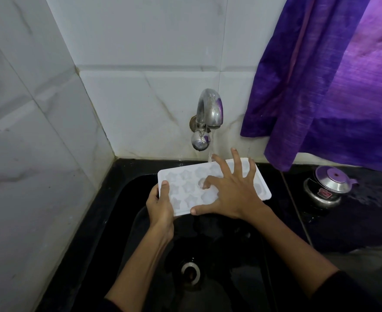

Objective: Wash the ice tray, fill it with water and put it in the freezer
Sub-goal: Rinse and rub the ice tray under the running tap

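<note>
Left wall: pale marble-look tiles [28, 131] run down to the black counter, meeting the back wall in a corner
Sink: a black basin [127, 221] set into the counter, with a round metal drain [190, 271] low in the middle
Left hand: the left hand [159, 206] grips the near-left end of the tray, thumb on top of the rim and the fingers curled underneath, out of sight
Ice tray: the white ice tray [185, 183] is held above the basin, just under the tap, roughly level, its long side running left to right; the moulds look star-shaped, and a few hold something pale and wet
Tap: a dull metal tap [209, 109] juts from the back wall with a round knob [199, 140] below it; a thin stream of water [211, 152] falls onto the far edge of the tray
Right hand: the right hand [228, 190] lies spread over the tray's right half, fingers wide apart, index fingertip pressed into one mould and thumb at the near rim; it has hold of nothing
Curtain: purple cloth [331, 86] hangs at the upper right, its hem over the counter
Pot: a small steel lidded pot [327, 188] stands on the counter right of the sink, well apart from the tray
</note>
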`<state>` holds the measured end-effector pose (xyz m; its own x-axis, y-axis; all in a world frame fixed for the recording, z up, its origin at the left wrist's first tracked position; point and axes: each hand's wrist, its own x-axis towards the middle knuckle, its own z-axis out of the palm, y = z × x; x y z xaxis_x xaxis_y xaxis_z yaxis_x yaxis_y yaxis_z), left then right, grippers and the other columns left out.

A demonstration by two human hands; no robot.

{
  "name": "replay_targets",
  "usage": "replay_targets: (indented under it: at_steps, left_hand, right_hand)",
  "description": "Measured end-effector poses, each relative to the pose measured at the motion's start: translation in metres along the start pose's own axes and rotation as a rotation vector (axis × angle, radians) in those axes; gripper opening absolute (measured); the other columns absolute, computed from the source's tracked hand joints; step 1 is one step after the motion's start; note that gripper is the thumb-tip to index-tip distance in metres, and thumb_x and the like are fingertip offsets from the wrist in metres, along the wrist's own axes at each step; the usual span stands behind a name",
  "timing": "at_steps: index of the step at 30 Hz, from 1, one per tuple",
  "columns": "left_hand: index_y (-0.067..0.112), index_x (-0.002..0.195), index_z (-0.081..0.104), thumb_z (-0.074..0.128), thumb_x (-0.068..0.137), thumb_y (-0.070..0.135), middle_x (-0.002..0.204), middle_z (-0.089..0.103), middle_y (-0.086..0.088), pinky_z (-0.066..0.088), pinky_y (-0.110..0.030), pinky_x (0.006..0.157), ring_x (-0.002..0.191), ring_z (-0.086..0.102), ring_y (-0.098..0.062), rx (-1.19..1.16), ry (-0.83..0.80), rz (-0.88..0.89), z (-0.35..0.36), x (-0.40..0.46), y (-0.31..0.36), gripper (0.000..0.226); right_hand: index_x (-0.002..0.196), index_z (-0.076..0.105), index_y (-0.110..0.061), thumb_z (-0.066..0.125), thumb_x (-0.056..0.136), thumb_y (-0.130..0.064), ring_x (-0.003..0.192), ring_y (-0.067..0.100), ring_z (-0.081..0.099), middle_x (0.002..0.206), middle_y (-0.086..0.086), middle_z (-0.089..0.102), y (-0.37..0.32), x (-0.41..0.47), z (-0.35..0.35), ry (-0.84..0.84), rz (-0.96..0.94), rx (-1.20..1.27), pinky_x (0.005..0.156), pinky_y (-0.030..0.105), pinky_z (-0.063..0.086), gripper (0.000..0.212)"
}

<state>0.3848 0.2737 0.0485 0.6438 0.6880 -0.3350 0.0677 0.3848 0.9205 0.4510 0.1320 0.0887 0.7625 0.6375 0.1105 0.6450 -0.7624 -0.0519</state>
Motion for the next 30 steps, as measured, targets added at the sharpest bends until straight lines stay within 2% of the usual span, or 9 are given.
replay_targets:
  at_steps: [4, 10, 15, 18, 20, 22, 24, 27, 30]
  left_hand:
    - [0.012, 0.111, 0.058, 0.048, 0.098, 0.030, 0.095, 0.067, -0.004, 0.054, -0.033, 0.065, 0.084, 0.065, -0.021, -0.012, 0.004, 0.005, 0.002, 0.004, 0.004, 0.024]
    - [0.016, 0.109, 0.056, 0.047, 0.098, 0.031, 0.096, 0.065, -0.003, 0.054, -0.033, 0.064, 0.085, 0.065, -0.021, -0.005, -0.003, 0.002, 0.006, 0.007, 0.005, 0.020]
    - [0.017, 0.111, 0.056, 0.047, 0.098, 0.031, 0.099, 0.066, -0.005, 0.055, -0.035, 0.066, 0.088, 0.065, -0.023, -0.002, -0.014, -0.008, 0.008, 0.010, 0.007, 0.021]
    - [0.016, 0.113, 0.056, 0.047, 0.098, 0.031, 0.099, 0.065, -0.004, 0.055, -0.034, 0.066, 0.088, 0.065, -0.022, 0.015, -0.022, 0.006, 0.007, 0.007, 0.003, 0.023]
    - [0.015, 0.113, 0.056, 0.047, 0.098, 0.031, 0.098, 0.066, -0.003, 0.055, -0.034, 0.067, 0.088, 0.065, -0.021, 0.009, -0.018, 0.003, 0.007, 0.006, 0.002, 0.024]
    - [0.015, 0.113, 0.056, 0.046, 0.098, 0.031, 0.099, 0.066, -0.004, 0.056, -0.036, 0.071, 0.088, 0.065, -0.022, -0.008, -0.014, -0.011, 0.007, 0.007, 0.001, 0.024]
    - [0.015, 0.113, 0.056, 0.046, 0.098, 0.031, 0.098, 0.066, -0.004, 0.056, -0.036, 0.070, 0.086, 0.065, -0.021, -0.016, -0.011, -0.010, 0.007, 0.008, 0.000, 0.023]
    - [0.015, 0.113, 0.056, 0.046, 0.098, 0.031, 0.097, 0.066, -0.003, 0.055, -0.034, 0.067, 0.085, 0.065, -0.020, -0.012, -0.028, 0.007, 0.006, 0.007, 0.001, 0.024]
    - [0.015, 0.118, 0.055, 0.046, 0.098, 0.032, 0.104, 0.066, -0.006, 0.056, -0.037, 0.071, 0.090, 0.066, -0.022, -0.010, -0.030, -0.012, 0.003, 0.008, -0.003, 0.027]
  right_hand:
    - [0.126, 0.046, -0.053, 0.019, 0.042, -0.097, 0.138, 0.032, -0.030, 0.158, -0.007, -0.006, 0.003, 0.005, 0.003, -0.026, 0.008, -0.005, 0.100, 0.059, -0.026, 0.099]
    - [0.110, 0.057, -0.050, 0.025, 0.040, -0.097, 0.137, 0.030, -0.030, 0.157, -0.010, -0.001, 0.003, 0.008, 0.005, 0.064, 0.036, 0.023, 0.099, 0.058, -0.026, 0.090]
    - [0.126, 0.045, -0.055, 0.019, 0.045, -0.096, 0.135, 0.032, -0.034, 0.158, -0.008, -0.008, 0.006, 0.006, 0.005, 0.005, 0.012, 0.008, 0.099, 0.060, -0.026, 0.094]
    - [0.108, 0.060, -0.051, 0.027, 0.044, -0.096, 0.139, 0.032, -0.026, 0.158, -0.008, 0.001, 0.004, 0.001, 0.006, 0.104, 0.010, 0.045, 0.099, 0.055, -0.024, 0.084]
    - [0.087, 0.068, -0.046, 0.038, 0.044, -0.094, 0.141, 0.034, -0.009, 0.156, -0.006, 0.018, 0.002, -0.004, 0.009, 0.249, 0.053, 0.089, 0.102, 0.051, -0.016, 0.071]
    - [0.070, 0.068, -0.040, 0.046, 0.048, -0.090, 0.140, 0.036, 0.005, 0.151, -0.005, 0.032, -0.003, -0.011, 0.014, 0.403, 0.096, 0.132, 0.105, 0.050, -0.010, 0.059]
    - [0.061, 0.066, -0.035, 0.049, 0.053, -0.085, 0.139, 0.035, 0.010, 0.148, -0.004, 0.037, -0.007, -0.018, 0.021, 0.480, 0.130, 0.147, 0.106, 0.050, -0.006, 0.053]
    - [0.072, 0.069, -0.040, 0.045, 0.063, -0.082, 0.139, 0.037, 0.009, 0.149, 0.001, 0.037, -0.012, -0.025, 0.030, 0.478, 0.162, 0.124, 0.106, 0.050, -0.008, 0.049]
    - [0.086, 0.071, -0.044, 0.041, 0.072, -0.075, 0.139, 0.040, 0.008, 0.152, 0.004, 0.032, -0.010, -0.028, 0.040, 0.445, 0.130, 0.089, 0.106, 0.050, -0.011, 0.046]
